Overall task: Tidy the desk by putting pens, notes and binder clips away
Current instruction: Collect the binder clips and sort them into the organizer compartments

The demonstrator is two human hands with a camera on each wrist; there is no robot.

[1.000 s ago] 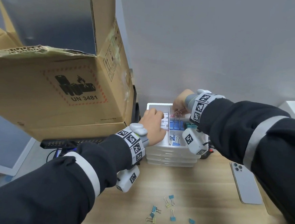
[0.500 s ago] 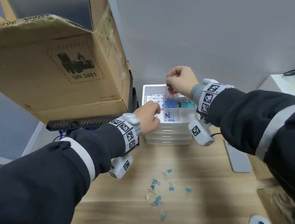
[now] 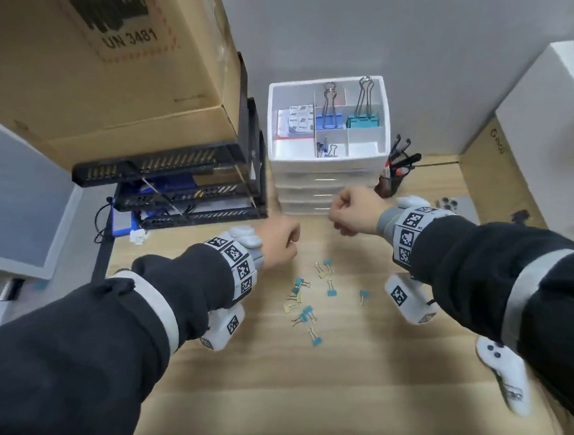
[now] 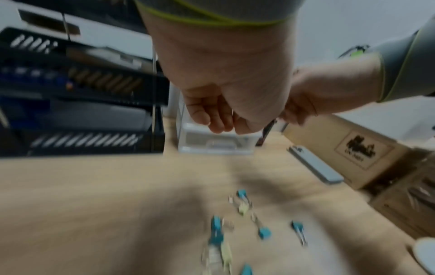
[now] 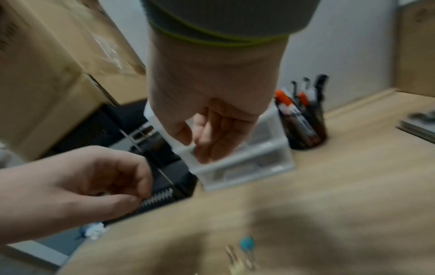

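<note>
- The left hand (image 3: 278,242) is held above the desk (image 3: 334,385) with its fingers loosely curled; nothing is seen in it.
- The right hand (image 3: 351,210) is held just beside the left hand, a little farther forward, also loosely curled with nothing in its fingers.
- Small binder clips (image 3: 310,299), blue and yellow, are scattered on the desk below and between the two hands, nearer the person than either hand.
- A white drawer unit (image 3: 322,185) stands just beyond the right hand, its top tray divided into compartments.
- A large blue clip (image 3: 327,119) and a large teal clip (image 3: 362,120) are stood upright in the tray's back compartments; a stack of sticky notes (image 3: 295,120) lies in the compartment to their left, and a small clip (image 3: 332,151) lies in a front compartment.
- A dark pen cup (image 5: 306,128) with pens in it is seen to the right of the drawer unit, beyond the right hand.
- A black mesh rack (image 3: 185,188) is placed ahead of the left hand, with a cardboard box (image 3: 102,65) on top of it.
- A phone (image 4: 315,165) lies on the desk to the right of the right hand.
</note>
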